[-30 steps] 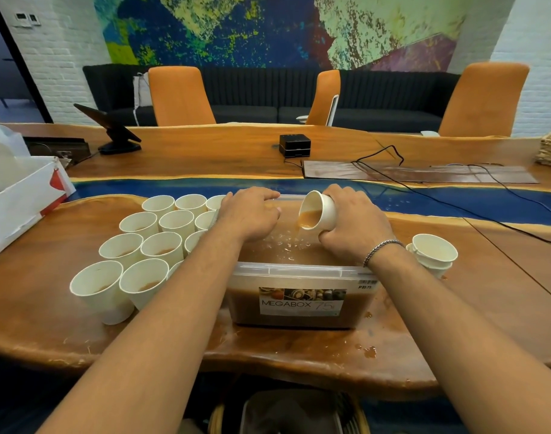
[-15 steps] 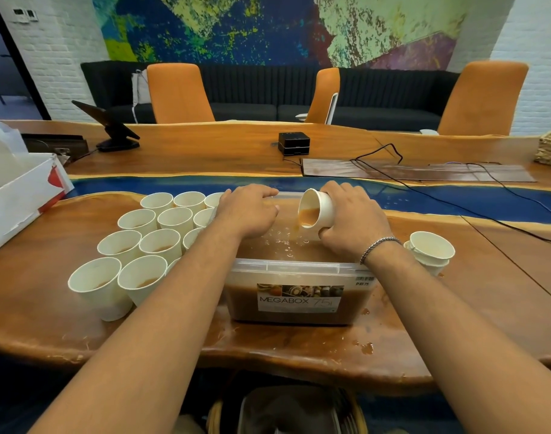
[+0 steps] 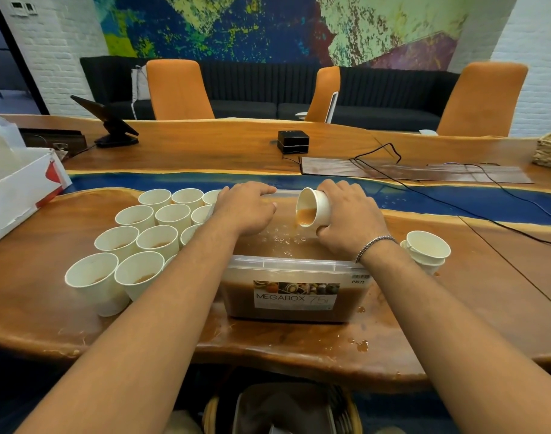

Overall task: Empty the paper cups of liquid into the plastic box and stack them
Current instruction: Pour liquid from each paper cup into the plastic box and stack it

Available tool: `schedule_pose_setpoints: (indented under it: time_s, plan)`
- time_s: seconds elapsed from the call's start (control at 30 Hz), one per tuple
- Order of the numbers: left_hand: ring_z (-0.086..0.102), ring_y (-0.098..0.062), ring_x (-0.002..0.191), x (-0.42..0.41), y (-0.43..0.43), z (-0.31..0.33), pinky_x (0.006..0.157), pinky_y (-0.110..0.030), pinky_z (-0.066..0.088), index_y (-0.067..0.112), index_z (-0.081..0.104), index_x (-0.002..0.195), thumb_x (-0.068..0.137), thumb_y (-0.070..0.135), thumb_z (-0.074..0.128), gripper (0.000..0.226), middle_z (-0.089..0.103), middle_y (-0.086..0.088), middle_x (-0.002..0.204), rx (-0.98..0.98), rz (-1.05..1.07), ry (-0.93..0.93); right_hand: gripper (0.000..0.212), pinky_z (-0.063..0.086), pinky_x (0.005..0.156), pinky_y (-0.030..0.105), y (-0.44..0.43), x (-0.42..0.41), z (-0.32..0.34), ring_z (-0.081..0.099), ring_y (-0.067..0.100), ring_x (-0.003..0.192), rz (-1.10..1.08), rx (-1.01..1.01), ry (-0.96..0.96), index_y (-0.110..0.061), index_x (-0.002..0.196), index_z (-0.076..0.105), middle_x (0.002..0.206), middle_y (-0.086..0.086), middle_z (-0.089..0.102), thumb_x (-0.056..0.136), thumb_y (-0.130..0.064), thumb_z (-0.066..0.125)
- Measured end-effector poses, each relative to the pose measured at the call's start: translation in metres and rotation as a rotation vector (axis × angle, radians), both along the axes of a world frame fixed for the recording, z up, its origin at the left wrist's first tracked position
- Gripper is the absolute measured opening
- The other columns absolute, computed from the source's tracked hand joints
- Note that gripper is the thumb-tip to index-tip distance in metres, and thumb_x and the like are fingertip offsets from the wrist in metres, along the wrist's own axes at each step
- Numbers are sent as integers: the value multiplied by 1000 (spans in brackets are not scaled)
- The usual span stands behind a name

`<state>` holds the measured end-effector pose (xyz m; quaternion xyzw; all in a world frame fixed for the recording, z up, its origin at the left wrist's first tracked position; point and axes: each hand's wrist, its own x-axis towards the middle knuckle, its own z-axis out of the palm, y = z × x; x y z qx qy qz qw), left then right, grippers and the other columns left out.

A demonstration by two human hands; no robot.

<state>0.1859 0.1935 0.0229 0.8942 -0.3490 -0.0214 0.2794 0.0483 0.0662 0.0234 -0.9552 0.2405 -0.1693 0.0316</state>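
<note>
My right hand [image 3: 350, 219] grips a white paper cup [image 3: 313, 207], tipped on its side over the clear plastic box [image 3: 294, 265], its mouth facing left with brown liquid at the lip. The box, labelled MEGABOX, holds brown liquid with bubbles on the surface. My left hand [image 3: 246, 208] holds the box's far left rim, fingers curled over it. Several upright paper cups [image 3: 156, 242] with brown liquid stand clustered left of the box. A short stack of empty cups [image 3: 426, 250] stands right of the box.
Brown spill drops [image 3: 360, 344] lie on the wooden table [image 3: 33, 302] near its front edge. A white cardboard box [image 3: 20, 195] sits at far left. Black cables [image 3: 487, 211] cross the table at the right. A small black device [image 3: 293, 141] and a tablet stand [image 3: 111, 126] sit farther back.
The cup in my right hand stays tipped over the box, tilted slightly further down. My left hand remains on the box rim.
</note>
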Motion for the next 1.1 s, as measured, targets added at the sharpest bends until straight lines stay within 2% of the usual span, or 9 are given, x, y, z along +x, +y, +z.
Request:
schedule_pose_setpoints:
  time_s: [0.9, 1.1]
  plan:
    - [42, -21, 140, 3, 0, -2, 121, -50, 26, 33, 54, 142, 101, 34, 53, 42, 49, 4, 151, 9, -23, -27, 65, 39, 97, 40, -2, 0, -1, 41, 24, 124, -7, -95, 3, -29, 137, 41, 134, 2, 49, 82, -31, 75]
    - [41, -21, 140, 4, 0, -1, 121, -49, 24, 33, 54, 142, 101, 34, 53, 42, 48, 4, 152, 10, -26, -31, 67, 36, 102, 41, -2, 1, -1, 38, 24, 128, 0, -109, -25, -30, 139, 40, 137, 1, 47, 81, -29, 75]
